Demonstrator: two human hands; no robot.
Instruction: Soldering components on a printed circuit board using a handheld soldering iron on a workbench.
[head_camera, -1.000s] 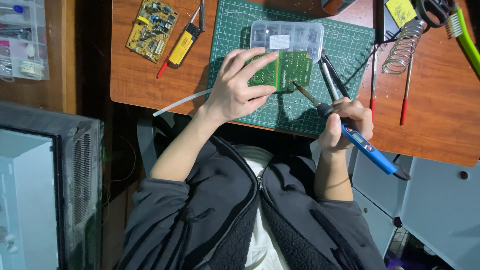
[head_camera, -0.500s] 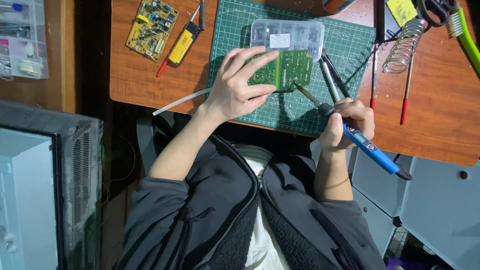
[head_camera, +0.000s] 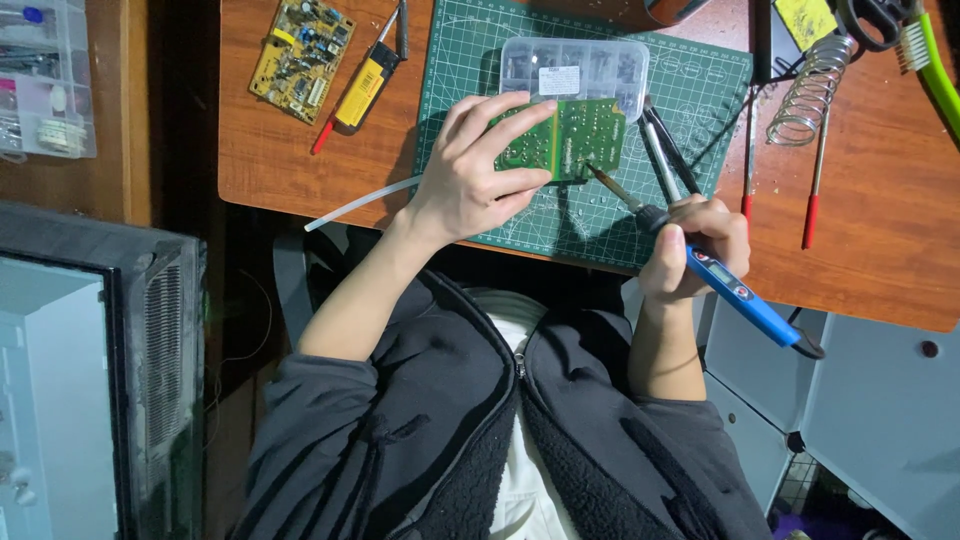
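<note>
While I watch from the head camera, the wooden desk (head_camera: 300, 150) fills the top of the view, and on it the green cutting mat (head_camera: 700, 90) lies under both hands. My left hand (head_camera: 470, 180) is clamped on the green circuit board (head_camera: 585, 135), fingers over its top edge and thumb beneath, holding it tilted just above the mat. My right hand (head_camera: 690, 245) is closed around the blue soldering iron (head_camera: 740, 295), gripped like a pen. From that grip the iron's long axis runs up and to the left, and its tip meets the board's lower right edge; the board lies up-left of the right hand and directly in the left hand's hold, so the left hand is the nearer one. Beyond the board, farther from both grips, sits a clear parts box (head_camera: 575, 65), touching or just behind it. Black tweezers (head_camera: 665, 150) lie just above the right hand. I cannot make out the exact joint under the tip, and the left fingers hide the board's left end.
</note>
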